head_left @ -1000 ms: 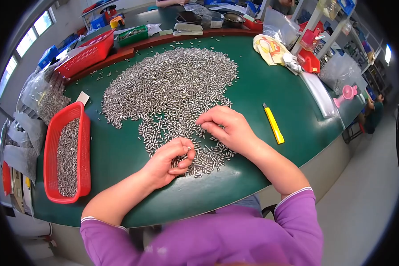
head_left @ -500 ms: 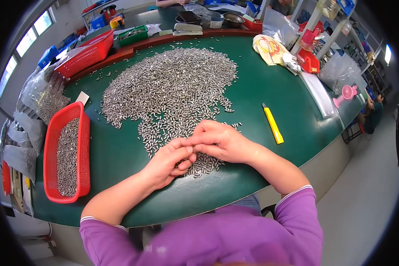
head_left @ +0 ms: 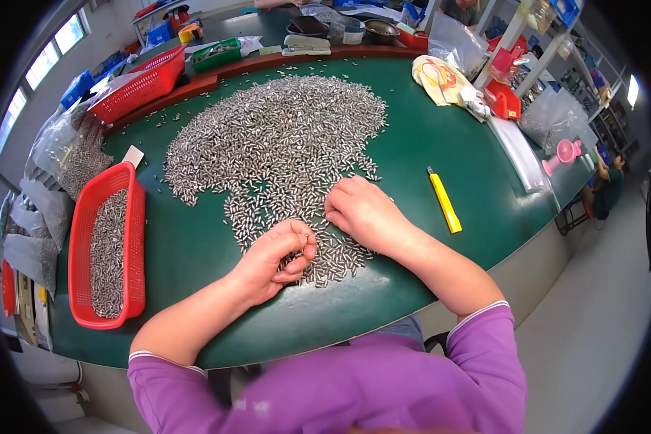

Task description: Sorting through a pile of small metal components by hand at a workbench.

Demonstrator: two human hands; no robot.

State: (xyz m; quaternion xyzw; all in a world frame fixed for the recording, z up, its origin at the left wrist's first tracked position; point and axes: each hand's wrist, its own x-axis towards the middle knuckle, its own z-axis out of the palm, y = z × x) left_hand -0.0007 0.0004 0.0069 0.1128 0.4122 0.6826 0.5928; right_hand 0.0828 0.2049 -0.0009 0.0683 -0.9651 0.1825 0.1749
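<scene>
Green tabletop (head_left: 405,145) — metal pieces (head_left: 275,137) lie beside the right hand (head_left: 363,211).

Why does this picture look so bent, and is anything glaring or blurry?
Head view: fisheye distortion bows the edge of the green tabletop; head view: pale glare marks its near side, and the small metal pins glint; head view: the purple shirt looks soft, the yellow utility knife fairly sharp.

- No lettering or number can be read.
- Red bin (head_left: 502,97) at the right of the surface (head_left: 405,145): small yellow label (head_left: 513,113), any print too small to make out.
- Purple shirt (head_left: 390,387): pale mark (head_left: 259,406) on the front, too blurred to read.
</scene>
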